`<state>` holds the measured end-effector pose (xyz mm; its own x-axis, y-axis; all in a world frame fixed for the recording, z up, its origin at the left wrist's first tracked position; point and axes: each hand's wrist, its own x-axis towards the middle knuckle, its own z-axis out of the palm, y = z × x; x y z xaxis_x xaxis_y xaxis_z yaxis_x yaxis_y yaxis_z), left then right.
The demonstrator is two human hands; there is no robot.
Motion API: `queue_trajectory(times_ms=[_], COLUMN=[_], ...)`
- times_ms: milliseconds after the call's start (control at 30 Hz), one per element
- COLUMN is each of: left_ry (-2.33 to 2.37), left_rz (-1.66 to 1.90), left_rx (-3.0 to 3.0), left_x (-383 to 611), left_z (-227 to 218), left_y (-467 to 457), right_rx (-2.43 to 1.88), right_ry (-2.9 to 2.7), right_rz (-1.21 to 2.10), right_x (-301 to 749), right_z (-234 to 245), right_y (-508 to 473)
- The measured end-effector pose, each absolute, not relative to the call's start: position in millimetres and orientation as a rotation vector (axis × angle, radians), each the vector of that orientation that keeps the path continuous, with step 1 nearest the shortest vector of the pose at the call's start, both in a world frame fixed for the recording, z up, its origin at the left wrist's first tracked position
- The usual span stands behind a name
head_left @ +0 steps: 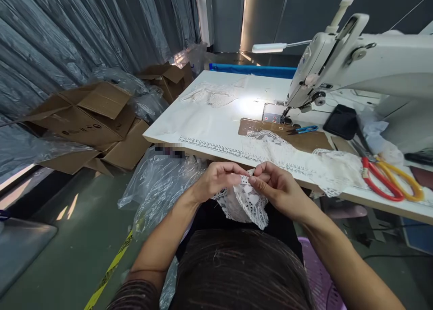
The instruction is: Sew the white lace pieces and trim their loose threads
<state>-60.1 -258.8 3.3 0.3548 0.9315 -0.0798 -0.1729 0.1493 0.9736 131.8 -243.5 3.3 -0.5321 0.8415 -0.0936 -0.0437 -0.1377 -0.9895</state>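
A piece of white lace fabric (252, 204) hangs over my lap, just in front of the table edge. My left hand (221, 179) pinches its upper edge from the left. From the right, my right hand (275, 186) grips the same edge between thumb and fingers, close to the left fingertips. More white lace (270, 147) lies on the table directly beyond my hands, partly over a brown plate. Behind it stands a white sewing machine (314, 71), its needle area lit by a lamp.
Red- and yellow-handled scissors (382, 177), blue thread snips (306, 129) and a black phone-like object (341, 122) lie to the right. A printed ruler (216, 146) runs along the table's front. Lace (216, 93) rests at the far left. Cardboard boxes (91, 116) and plastic sheeting (158, 188) are left of the table.
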Motion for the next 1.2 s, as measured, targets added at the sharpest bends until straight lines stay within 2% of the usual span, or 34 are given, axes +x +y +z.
queue_trajectory(times_ms=[267,467,667,933,1200], left_ry=[0.990,1.017,0.901,0.986,1.071], left_rz=[0.919,0.741,0.718,0.954,0.919], left_rx=[1.389,1.537,1.497,1.291,1.274], left_x=[-58.9,-66.7,-66.0,-61.5,-59.3], left_z=[-11.1,-17.8,-24.4,-34.5,-29.2], left_y=[-258.8,-258.3,-256.1,-256.6,-257.0], right_rx=[-1.034,-0.924,-0.793,-0.919,-1.007], right_ry=[-1.694,-1.990,-1.817,-1.611,-1.357], right_rz=[1.494,1.023,1.266,1.194,1.428], right_x=[142.0,150.9,152.7,144.0,132.3], right_z=[-18.5,-29.6,-50.4,-60.3,-54.2], right_y=[-266.4,-257.8,-252.8,-264.7,-264.4])
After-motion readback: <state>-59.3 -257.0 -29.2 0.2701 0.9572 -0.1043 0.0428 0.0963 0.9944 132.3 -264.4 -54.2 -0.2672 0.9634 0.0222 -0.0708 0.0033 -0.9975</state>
